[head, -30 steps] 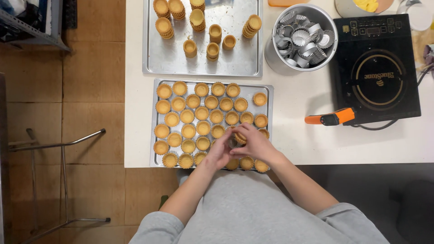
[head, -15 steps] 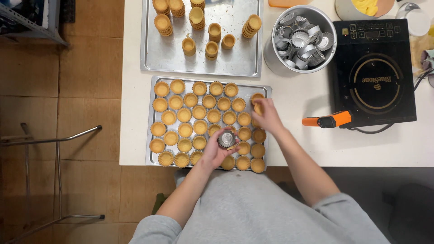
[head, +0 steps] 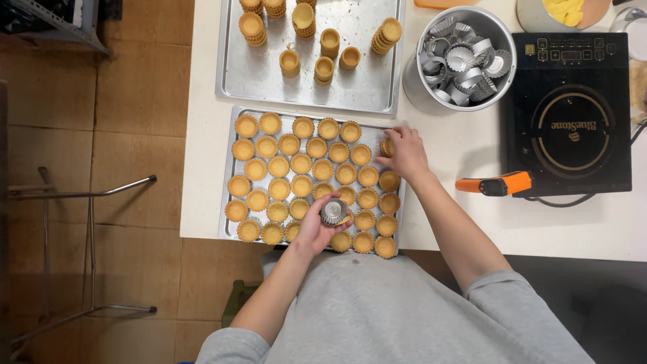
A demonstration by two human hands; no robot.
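In the head view, the left hand (head: 317,229), low at frame centre, has its fingers clenched around a fluted metal mould (head: 333,211) over the tray (head: 228,175) of tart shells. The right hand (head: 404,152) pinches a tart shell (head: 387,146) at the tray's upper right corner.

A baking kitchen: metal trays (head: 229,168) of tart shells (head: 301,164), a bucket of tins (head: 465,57), an induction cooker (head: 573,114).

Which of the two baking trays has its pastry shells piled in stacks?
The far tray, beside the bowl of metal moulds. Its shells stand in stacks with bare metal showing; the near tray holds a single packed layer.
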